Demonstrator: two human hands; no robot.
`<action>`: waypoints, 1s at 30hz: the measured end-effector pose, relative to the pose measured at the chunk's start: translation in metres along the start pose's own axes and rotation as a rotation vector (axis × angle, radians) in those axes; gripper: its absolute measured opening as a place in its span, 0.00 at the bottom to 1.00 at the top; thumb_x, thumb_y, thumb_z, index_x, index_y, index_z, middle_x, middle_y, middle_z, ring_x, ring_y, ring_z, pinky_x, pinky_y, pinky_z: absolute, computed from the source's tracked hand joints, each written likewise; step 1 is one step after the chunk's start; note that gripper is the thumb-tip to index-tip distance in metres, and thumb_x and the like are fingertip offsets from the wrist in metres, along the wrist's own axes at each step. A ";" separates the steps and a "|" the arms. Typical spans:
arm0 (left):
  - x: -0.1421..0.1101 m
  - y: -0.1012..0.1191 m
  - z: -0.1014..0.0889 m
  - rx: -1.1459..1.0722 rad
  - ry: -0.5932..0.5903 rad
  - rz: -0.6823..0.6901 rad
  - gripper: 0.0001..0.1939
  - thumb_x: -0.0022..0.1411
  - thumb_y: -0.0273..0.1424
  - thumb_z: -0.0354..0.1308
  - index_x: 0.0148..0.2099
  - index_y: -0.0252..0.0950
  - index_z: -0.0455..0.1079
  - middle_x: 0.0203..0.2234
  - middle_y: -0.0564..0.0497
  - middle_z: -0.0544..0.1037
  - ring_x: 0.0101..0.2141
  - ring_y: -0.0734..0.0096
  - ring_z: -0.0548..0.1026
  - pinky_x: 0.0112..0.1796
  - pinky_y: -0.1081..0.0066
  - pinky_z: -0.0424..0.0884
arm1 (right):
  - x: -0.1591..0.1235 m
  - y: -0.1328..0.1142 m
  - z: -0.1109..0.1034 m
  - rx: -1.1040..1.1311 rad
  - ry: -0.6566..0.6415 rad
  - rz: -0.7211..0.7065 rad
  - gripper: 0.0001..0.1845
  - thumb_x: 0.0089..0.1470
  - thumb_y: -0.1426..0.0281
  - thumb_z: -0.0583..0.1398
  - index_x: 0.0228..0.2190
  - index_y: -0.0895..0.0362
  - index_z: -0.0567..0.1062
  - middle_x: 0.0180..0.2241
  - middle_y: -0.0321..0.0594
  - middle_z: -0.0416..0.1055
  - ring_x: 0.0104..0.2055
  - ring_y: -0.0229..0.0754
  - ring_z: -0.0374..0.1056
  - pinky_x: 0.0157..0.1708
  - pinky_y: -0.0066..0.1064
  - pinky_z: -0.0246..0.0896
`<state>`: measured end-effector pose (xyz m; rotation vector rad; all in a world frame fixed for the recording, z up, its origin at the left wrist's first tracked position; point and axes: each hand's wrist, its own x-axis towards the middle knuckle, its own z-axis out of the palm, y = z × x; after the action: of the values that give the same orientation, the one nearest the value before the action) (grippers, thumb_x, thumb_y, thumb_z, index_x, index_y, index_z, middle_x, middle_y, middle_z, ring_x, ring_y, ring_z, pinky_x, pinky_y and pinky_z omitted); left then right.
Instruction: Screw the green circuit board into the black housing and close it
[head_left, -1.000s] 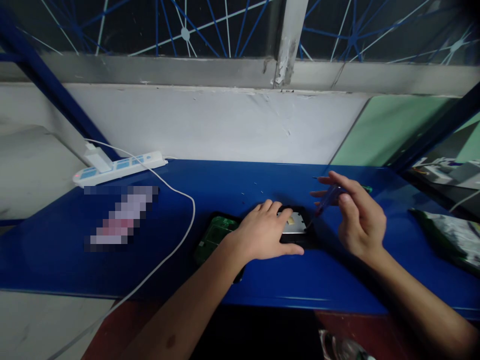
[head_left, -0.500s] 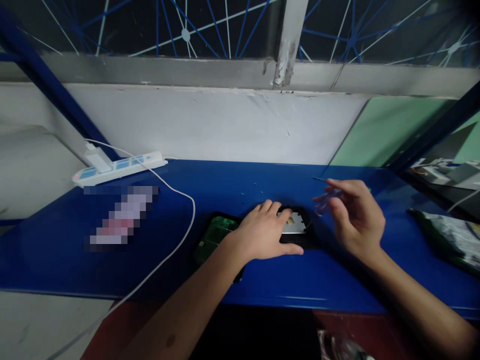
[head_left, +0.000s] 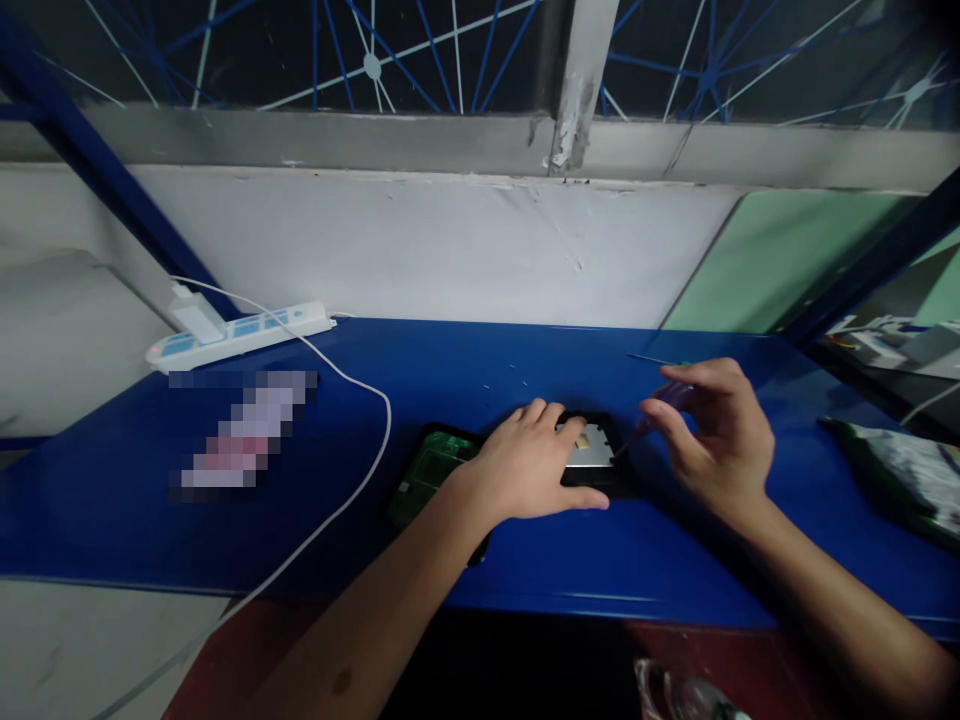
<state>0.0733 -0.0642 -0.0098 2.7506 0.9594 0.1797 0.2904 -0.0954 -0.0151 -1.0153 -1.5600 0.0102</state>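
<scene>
My left hand (head_left: 525,455) spans a black-cased electronic device (head_left: 592,452) with a silver metal plate, fingers over its far side and thumb along the near edge, keeping it against the table. Much of the device is hidden beneath that hand. A screwdriver (head_left: 675,398) with a clear purplish handle is pinched in my right hand (head_left: 716,430); its thin shaft slants down to the device's right end. The tip's exact contact is too small to make out. Partly under my left forearm lies an open black case half with a green circuit board (head_left: 439,460).
Behind my right hand lies a second thin screwdriver (head_left: 649,359). Several tiny screws (head_left: 513,368) are scattered beyond the device. A white power strip (head_left: 277,322) with a cable (head_left: 386,420) stands at left, near a pixelated item (head_left: 251,430). A shiny bag (head_left: 900,470) lies at right.
My right hand has shifted slightly right, its fingers turning around the screwdriver handle. My left hand and the device stay in place.
</scene>
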 end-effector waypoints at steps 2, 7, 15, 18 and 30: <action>0.000 0.000 0.000 0.005 0.009 0.003 0.44 0.62 0.63 0.48 0.67 0.36 0.57 0.59 0.39 0.67 0.57 0.47 0.64 0.56 0.53 0.63 | 0.001 -0.002 0.000 0.016 -0.014 -0.004 0.16 0.57 0.67 0.65 0.48 0.46 0.75 0.39 0.39 0.68 0.29 0.41 0.72 0.27 0.39 0.73; 0.000 0.001 0.000 0.011 0.021 0.007 0.42 0.62 0.62 0.51 0.66 0.35 0.59 0.57 0.39 0.68 0.56 0.48 0.65 0.55 0.53 0.64 | 0.002 -0.007 -0.001 -0.015 -0.043 -0.005 0.17 0.66 0.67 0.53 0.53 0.48 0.74 0.46 0.44 0.73 0.33 0.41 0.77 0.33 0.39 0.74; 0.000 0.000 -0.001 -0.001 -0.002 0.002 0.43 0.62 0.62 0.50 0.67 0.36 0.57 0.60 0.39 0.66 0.58 0.48 0.63 0.56 0.52 0.63 | -0.001 -0.008 0.000 0.011 -0.053 0.057 0.21 0.66 0.69 0.52 0.59 0.46 0.70 0.51 0.45 0.74 0.38 0.45 0.78 0.36 0.42 0.76; 0.000 0.000 0.000 -0.007 0.012 0.001 0.43 0.62 0.62 0.51 0.67 0.37 0.57 0.59 0.39 0.67 0.57 0.48 0.64 0.56 0.53 0.64 | -0.001 -0.009 0.000 -0.028 -0.050 0.042 0.22 0.65 0.71 0.53 0.59 0.46 0.70 0.49 0.44 0.75 0.37 0.45 0.79 0.38 0.43 0.76; 0.001 0.000 -0.001 0.006 -0.010 0.002 0.44 0.62 0.63 0.49 0.67 0.36 0.57 0.59 0.39 0.66 0.58 0.46 0.64 0.56 0.52 0.63 | 0.003 -0.005 -0.002 -0.061 0.008 -0.054 0.14 0.58 0.70 0.63 0.47 0.49 0.76 0.37 0.39 0.69 0.31 0.39 0.72 0.28 0.34 0.72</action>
<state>0.0735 -0.0636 -0.0092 2.7553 0.9563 0.1638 0.2892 -0.0980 -0.0099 -1.0195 -1.5885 -0.0792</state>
